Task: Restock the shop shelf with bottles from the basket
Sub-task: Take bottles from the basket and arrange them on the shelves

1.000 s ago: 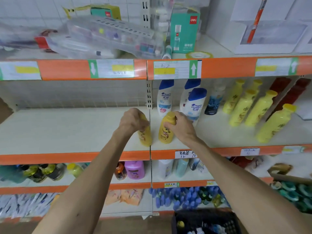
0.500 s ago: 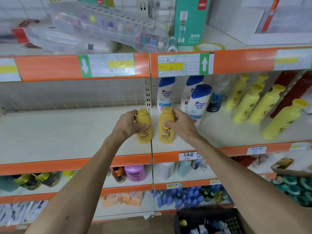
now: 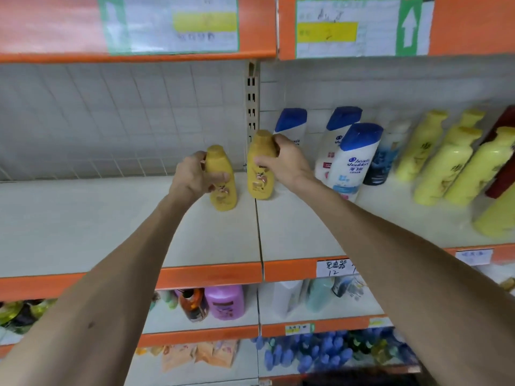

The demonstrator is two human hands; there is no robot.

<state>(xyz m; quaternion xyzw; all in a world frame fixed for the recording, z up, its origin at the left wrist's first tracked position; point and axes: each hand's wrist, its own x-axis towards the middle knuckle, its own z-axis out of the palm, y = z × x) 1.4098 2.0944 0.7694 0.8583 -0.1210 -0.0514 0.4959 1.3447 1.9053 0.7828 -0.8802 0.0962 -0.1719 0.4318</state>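
The left hand (image 3: 195,176) is wrapped round the upper body of a mustard-yellow plastic bottle (image 3: 223,192). The right hand (image 3: 281,162) grips the shoulder of a second mustard-yellow bottle (image 3: 260,181). Both bottles stand upright just beside each other, and their bases appear to rest on the cream shelf board (image 3: 111,224). The labels face forward, probably to start a row left of the white blue-capped shampoo bottles (image 3: 354,160). The basket is not clearly in view.
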